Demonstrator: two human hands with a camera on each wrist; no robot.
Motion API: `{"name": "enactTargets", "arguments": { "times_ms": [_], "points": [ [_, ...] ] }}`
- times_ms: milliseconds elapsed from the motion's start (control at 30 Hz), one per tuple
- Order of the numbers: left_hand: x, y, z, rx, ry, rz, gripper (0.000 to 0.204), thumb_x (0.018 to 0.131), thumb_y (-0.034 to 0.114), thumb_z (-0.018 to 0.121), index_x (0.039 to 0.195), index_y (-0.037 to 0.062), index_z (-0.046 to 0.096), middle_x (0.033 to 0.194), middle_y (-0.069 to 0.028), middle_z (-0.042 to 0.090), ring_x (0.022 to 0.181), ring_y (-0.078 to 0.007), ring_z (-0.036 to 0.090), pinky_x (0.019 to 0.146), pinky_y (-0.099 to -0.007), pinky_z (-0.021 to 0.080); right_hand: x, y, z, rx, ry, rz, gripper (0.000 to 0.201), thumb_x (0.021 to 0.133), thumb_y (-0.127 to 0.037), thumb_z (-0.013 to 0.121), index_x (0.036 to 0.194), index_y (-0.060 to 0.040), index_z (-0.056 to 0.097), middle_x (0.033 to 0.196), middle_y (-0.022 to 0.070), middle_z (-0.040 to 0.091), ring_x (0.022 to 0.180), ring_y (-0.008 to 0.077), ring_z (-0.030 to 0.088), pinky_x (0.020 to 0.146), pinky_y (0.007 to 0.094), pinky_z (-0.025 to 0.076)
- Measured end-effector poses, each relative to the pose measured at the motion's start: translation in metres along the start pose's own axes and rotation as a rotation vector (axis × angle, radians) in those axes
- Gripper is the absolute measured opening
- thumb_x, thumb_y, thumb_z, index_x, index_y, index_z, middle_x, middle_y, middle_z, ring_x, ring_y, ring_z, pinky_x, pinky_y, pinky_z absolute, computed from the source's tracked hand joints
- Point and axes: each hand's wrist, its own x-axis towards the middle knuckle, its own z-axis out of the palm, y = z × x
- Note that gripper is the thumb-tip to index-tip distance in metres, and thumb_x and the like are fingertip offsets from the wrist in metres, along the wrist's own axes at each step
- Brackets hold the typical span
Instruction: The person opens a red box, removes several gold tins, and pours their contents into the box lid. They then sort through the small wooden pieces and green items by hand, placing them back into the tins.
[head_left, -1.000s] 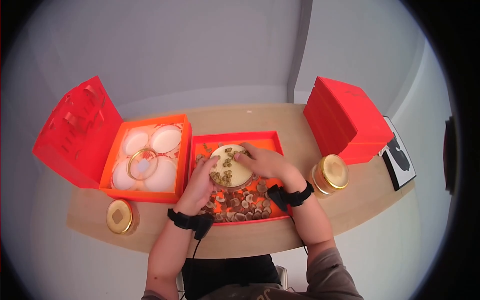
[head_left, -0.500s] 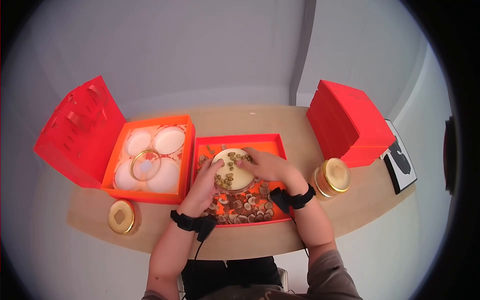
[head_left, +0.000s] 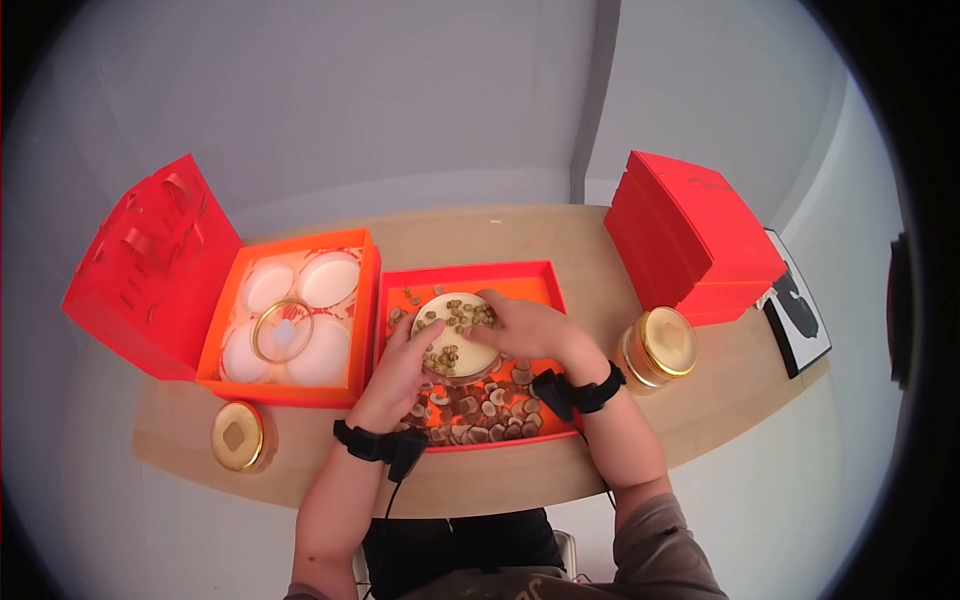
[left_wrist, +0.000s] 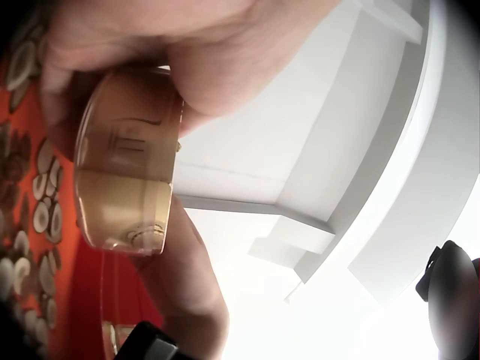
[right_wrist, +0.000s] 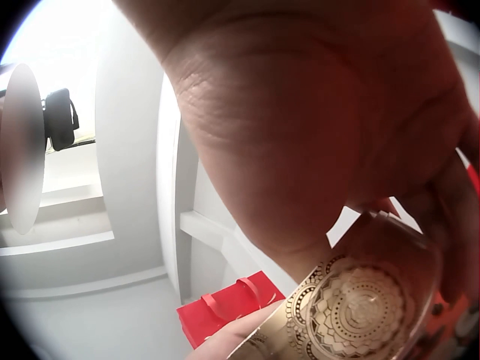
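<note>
Both hands hold a round clear jar (left_wrist: 124, 157) with a cream top (head_left: 462, 345) above a red tray. Small greenish-brown pieces (head_left: 443, 360) lie scattered on that top. My left hand (head_left: 400, 374) grips the left side, its thumb over the edge. Around the right side curls my right hand (head_left: 535, 332), thumb on the top among the pieces. Gold patterning (right_wrist: 360, 307) shows on the jar in the right wrist view. Brown-edged slices (head_left: 490, 408) lie in the tray (head_left: 530, 270) under and in front of the jar.
At left stands an open red-orange box (head_left: 372, 300) with four white round items and a gold-rimmed ring (head_left: 283, 330). Gold-lidded jars stand front left (head_left: 238, 437) and right (head_left: 665, 343). A red box (head_left: 690, 235) and framed picture (head_left: 797, 305) are at right.
The right thumb has shifted left across the top, and some small pieces there lie differently. The left thumb reaches slightly further over the edge. Both hands still hold the jar.
</note>
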Motion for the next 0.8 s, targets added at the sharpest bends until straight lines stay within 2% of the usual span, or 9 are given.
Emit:
{"name": "enactTargets", "arguments": {
  "times_ms": [67,133,233,433,500,567,667,733,800],
  "points": [
    [-0.001,0.001,0.001,0.003,-0.002,-0.007,0.047,0.102,0.021,0.06,0.143,0.0061,0.042,0.131,-0.0104,0.06,0.116,-0.0233,0.066,0.085,-0.0423,0.062,0.005,0.005,0.003,-0.04,0.012,-0.009,0.069,0.098,-0.053,0.057,0.141,0.0006,0.049,0.108,0.022,0.074,0.092,0.0321,0.075,0.081,0.0422,0.057],
    [0.0,0.001,-0.001,-0.011,-0.016,-0.014,0.047,0.102,0.02,0.06,0.143,0.0063,0.042,0.131,-0.0104,0.06,0.116,-0.0235,0.066,0.087,-0.0433,0.062,0.01,0.014,0.006,-0.03,0.041,-0.016,0.075,0.099,-0.058,0.055,0.145,0.0005,0.046,0.11,0.0231,0.072,0.083,0.0271,0.074,0.076,0.0382,0.057],
    [0.003,-0.001,-0.003,-0.022,-0.031,-0.022,0.047,0.101,0.018,0.059,0.143,0.0064,0.042,0.132,-0.0105,0.059,0.118,-0.0238,0.065,0.089,-0.0448,0.061,0.008,0.009,0.004,0.058,0.03,0.049,0.072,0.101,-0.057,0.052,0.146,-0.0003,0.047,0.111,0.0227,0.072,0.084,0.0276,0.073,0.077,0.0384,0.056],
    [0.001,-0.002,-0.002,-0.029,-0.022,-0.015,0.048,0.098,0.014,0.058,0.143,0.006,0.042,0.133,-0.011,0.057,0.119,-0.0245,0.064,0.09,-0.0461,0.061,0.009,0.013,0.004,0.002,0.03,0.018,0.067,0.102,-0.054,0.047,0.142,-0.0005,0.05,0.106,0.0224,0.074,0.086,0.0308,0.074,0.079,0.0411,0.056],
    [0.001,-0.002,-0.002,-0.029,-0.024,-0.014,0.048,0.098,0.014,0.058,0.143,0.0059,0.042,0.133,-0.011,0.057,0.119,-0.0245,0.064,0.09,-0.046,0.061,0.008,0.012,0.004,0.018,0.027,0.03,0.067,0.101,-0.054,0.047,0.142,-0.0005,0.049,0.106,0.0224,0.074,0.086,0.0308,0.074,0.079,0.0414,0.056],
    [0.001,-0.002,-0.001,-0.037,-0.034,-0.014,0.048,0.098,0.018,0.06,0.142,0.0076,0.043,0.129,-0.0088,0.059,0.111,-0.0186,0.067,0.084,-0.0386,0.061,0.005,0.008,0.003,0.035,0.024,0.043,0.067,0.101,-0.053,0.048,0.142,-0.0004,0.049,0.106,0.0223,0.074,0.086,0.0308,0.074,0.08,0.0416,0.056],
    [0.003,-0.003,-0.003,-0.035,-0.041,-0.008,0.049,0.098,0.018,0.061,0.142,0.0081,0.043,0.13,-0.0085,0.059,0.111,-0.0185,0.067,0.085,-0.0387,0.061,0.005,0.003,0.001,0.029,0.016,0.097,0.066,0.1,-0.05,0.05,0.143,-0.0005,0.049,0.107,0.0217,0.074,0.088,0.0303,0.074,0.081,0.0415,0.056],
    [0.003,-0.003,-0.003,-0.031,-0.046,-0.008,0.049,0.099,0.018,0.061,0.143,0.0083,0.042,0.13,-0.0085,0.059,0.112,-0.0186,0.067,0.085,-0.0385,0.061,0.01,0.013,0.004,0.02,0.049,0.042,0.072,0.098,-0.051,0.056,0.148,-0.0005,0.045,0.109,0.0218,0.072,0.08,0.0255,0.072,0.074,0.0374,0.057],
    [0.003,-0.003,-0.004,-0.027,-0.051,-0.008,0.049,0.099,0.018,0.061,0.143,0.0085,0.042,0.129,-0.0085,0.06,0.112,-0.0186,0.067,0.086,-0.0383,0.06,0.009,0.013,0.002,0.03,0.036,0.034,0.071,0.097,-0.05,0.058,0.148,-0.0003,0.045,0.11,0.022,0.072,0.08,0.0261,0.072,0.074,0.0377,0.057]
  ]
}}
